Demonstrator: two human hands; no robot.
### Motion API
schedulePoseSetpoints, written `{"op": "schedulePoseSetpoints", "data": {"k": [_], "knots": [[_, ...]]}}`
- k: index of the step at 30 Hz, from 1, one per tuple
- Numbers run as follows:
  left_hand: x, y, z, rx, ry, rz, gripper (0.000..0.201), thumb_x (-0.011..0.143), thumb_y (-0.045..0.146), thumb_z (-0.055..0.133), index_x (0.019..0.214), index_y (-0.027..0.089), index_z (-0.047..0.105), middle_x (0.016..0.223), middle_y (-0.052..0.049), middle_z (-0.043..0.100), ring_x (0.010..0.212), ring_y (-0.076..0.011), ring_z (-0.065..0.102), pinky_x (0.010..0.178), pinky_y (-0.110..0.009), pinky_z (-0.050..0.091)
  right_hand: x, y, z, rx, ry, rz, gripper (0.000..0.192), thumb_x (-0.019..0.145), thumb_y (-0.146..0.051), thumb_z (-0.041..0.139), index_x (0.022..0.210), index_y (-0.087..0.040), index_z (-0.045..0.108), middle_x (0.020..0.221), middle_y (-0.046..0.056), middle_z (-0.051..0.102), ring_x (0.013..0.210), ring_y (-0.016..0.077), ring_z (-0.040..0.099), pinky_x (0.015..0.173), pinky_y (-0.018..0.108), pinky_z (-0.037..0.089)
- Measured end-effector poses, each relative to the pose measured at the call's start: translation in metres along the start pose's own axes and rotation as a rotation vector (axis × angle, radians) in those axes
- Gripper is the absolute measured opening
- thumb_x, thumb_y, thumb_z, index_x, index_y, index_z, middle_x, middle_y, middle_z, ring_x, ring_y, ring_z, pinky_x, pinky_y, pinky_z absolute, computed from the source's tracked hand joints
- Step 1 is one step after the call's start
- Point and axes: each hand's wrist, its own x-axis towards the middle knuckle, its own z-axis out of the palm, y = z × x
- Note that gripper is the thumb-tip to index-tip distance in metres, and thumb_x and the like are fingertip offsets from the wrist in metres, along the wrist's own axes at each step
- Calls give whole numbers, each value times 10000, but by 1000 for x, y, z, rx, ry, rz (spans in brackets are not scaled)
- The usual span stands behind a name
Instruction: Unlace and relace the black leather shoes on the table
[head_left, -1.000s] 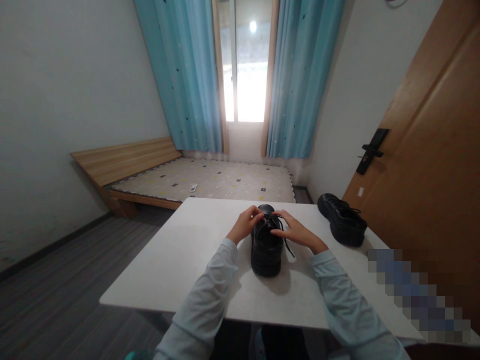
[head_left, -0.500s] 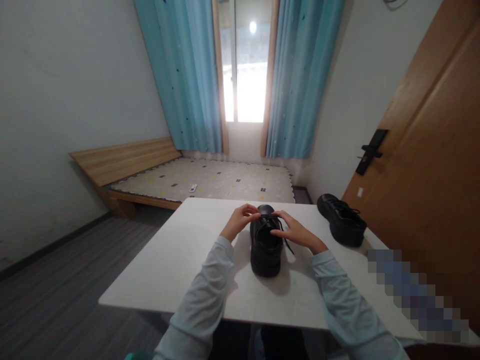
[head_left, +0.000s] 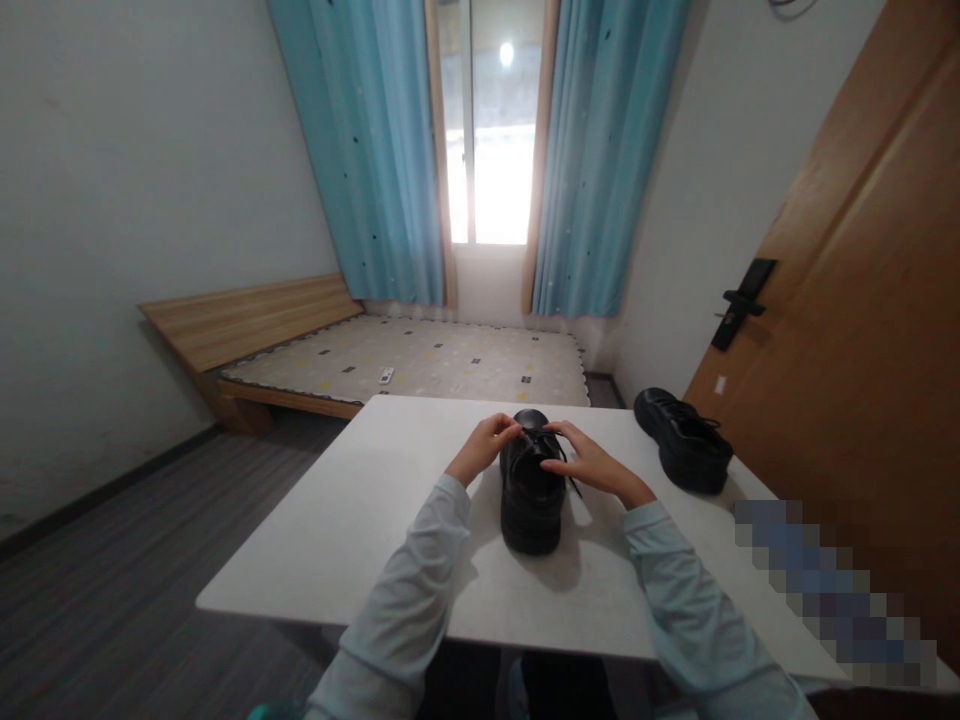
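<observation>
A black lace-up shoe (head_left: 531,525) stands on the white table in front of me, its toe pointing away. My left hand (head_left: 487,445) is at the left of its lacing, thumb and fingers pinched on the black shoelace (head_left: 574,485). On the other side, my right hand (head_left: 589,460) has its fingertips at the lace and its thumb by the shoe's opening. One lace end hangs down the right side of the shoe, below my right hand. The exact grip of the right fingertips is partly hidden.
A second black shoe (head_left: 690,445) rests at the table's right edge, near the wooden door (head_left: 847,330). The white table (head_left: 315,540) has its front edge close to me. Beyond it is a bed (head_left: 420,350) with a small white remote-like object (head_left: 386,376).
My left hand has shifted slightly right and down, its fingers now closer together at the lace. The right hand and both shoes have hardly moved.
</observation>
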Motion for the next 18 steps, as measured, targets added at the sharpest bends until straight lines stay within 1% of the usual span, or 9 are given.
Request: {"op": "schedulePoseSetpoints", "data": {"k": [4, 10, 14, 18], "knots": [[0, 3, 2, -19, 5, -2, 306, 790, 446, 541, 722, 152, 588, 720, -35, 660, 715, -154, 584, 741, -299, 465, 0, 0, -1, -3, -2, -2, 604, 705, -499, 670, 1226, -238, 512, 1253, 98, 539, 1219, 281, 464, 1040, 468, 340], [1, -2, 2, 15, 36, -3, 290, 777, 437, 551, 740, 149, 555, 669, -8, 608, 655, -136, 560, 666, -270, 449, 1, 0, 0, -13, -4, -7, 591, 714, -486, 663, 1217, -222, 501, 1253, 104, 526, 1203, 269, 471, 1033, 462, 347], [0, -3, -3, 137, 35, 10, 295, 756, 437, 581, 737, 143, 581, 676, -8, 608, 628, -126, 536, 615, -249, 415, 0, 0, 1, -10, 0, -16, 577, 721, -476, 659, 1214, -223, 495, 1236, 95, 531, 1181, 258, 486, 1027, 455, 355], [-3, -1, -8, 268, 6, 20, 264, 718, 409, 635, 749, 148, 639, 690, -12, 638, 616, -120, 516, 586, -236, 383, 0, -1, 0, -4, -6, 8, 589, 715, -468, 666, 1215, -211, 491, 1236, 103, 532, 1175, 262, 490, 1021, 454, 363]]}}
